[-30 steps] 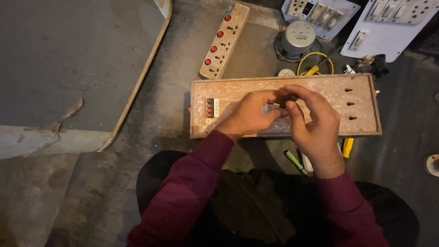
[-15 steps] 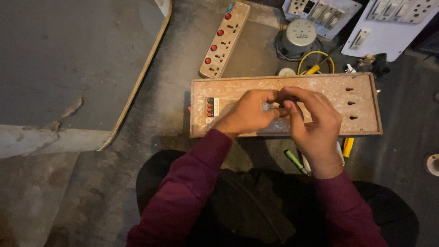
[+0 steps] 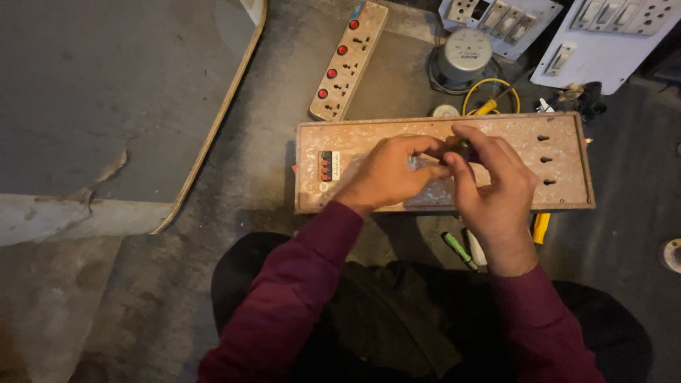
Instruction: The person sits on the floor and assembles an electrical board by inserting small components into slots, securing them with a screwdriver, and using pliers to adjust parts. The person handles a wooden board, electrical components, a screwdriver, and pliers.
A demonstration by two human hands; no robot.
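Observation:
A long dusty wooden switch board (image 3: 355, 142) lies flat on the floor in front of me, with a small red indicator strip (image 3: 325, 165) near its left end and three slots (image 3: 544, 159) at its right end. Both hands meet over its middle. My left hand (image 3: 386, 174) rests on the board with its fingers curled. My right hand (image 3: 493, 188) pinches a small dark part (image 3: 460, 147) between thumb and fingers; what the part is stays hidden.
A beige extension strip (image 3: 345, 64) with red switches lies beyond the board. A round grey unit (image 3: 464, 53), a yellow wire loop (image 3: 489, 96) and white switch plates (image 3: 610, 35) sit at the top right. A green-handled screwdriver (image 3: 457, 248) lies by my knee.
Both hands stay over the middle of the board; only the fingers shift slightly around the small part.

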